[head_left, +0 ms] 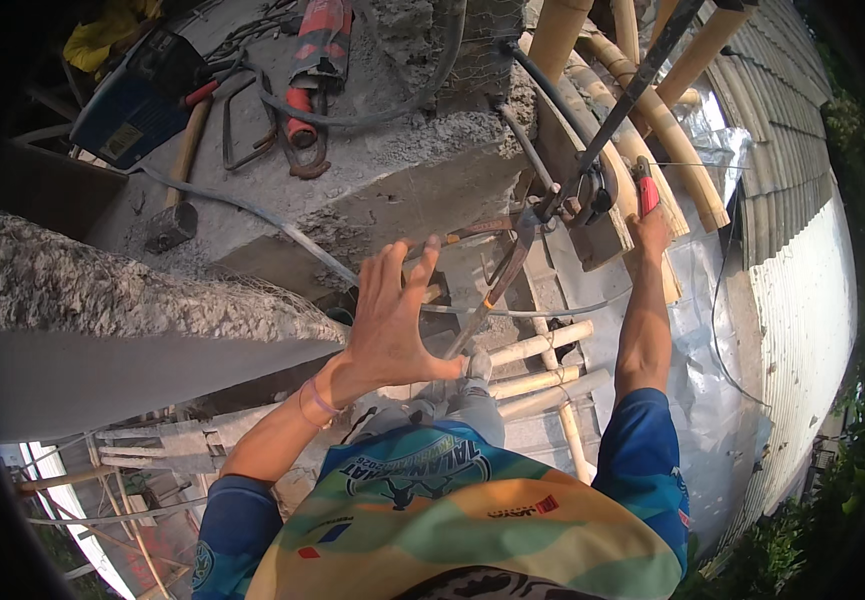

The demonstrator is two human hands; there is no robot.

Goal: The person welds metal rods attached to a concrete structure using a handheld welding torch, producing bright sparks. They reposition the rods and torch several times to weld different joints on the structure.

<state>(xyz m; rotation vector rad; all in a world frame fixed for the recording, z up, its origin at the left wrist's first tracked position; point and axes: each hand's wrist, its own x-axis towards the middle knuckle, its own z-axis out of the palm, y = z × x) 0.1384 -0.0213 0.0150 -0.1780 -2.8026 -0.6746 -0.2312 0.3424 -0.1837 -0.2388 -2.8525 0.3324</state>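
My left hand (387, 325) is raised in the middle, its fingers spread and the thumb stretched out toward the right. Nothing shows in its grasp. Just beyond its fingertips lies a tool with orange and dark parts (482, 229), its kind unclear. A long flat metal bar (497, 283) slants down past the thumb. Out to the right, my right hand (650, 232) is closed around a red-handled tool (644, 186) whose working end I cannot make out. Left of that hand, a metal clamp (584, 197) sits on a dark slanting metal rod (637, 88).
On the concrete ledge (382, 165) lie a hammer (171, 226), a blue box (137, 105), a red cylindrical object (322, 45) and a bent metal rod (236, 135). A grey hose (272, 222) crosses it. Bamboo poles (687, 165) and corrugated roofing (790, 120) stand right. Below are bamboo rungs (537, 383).
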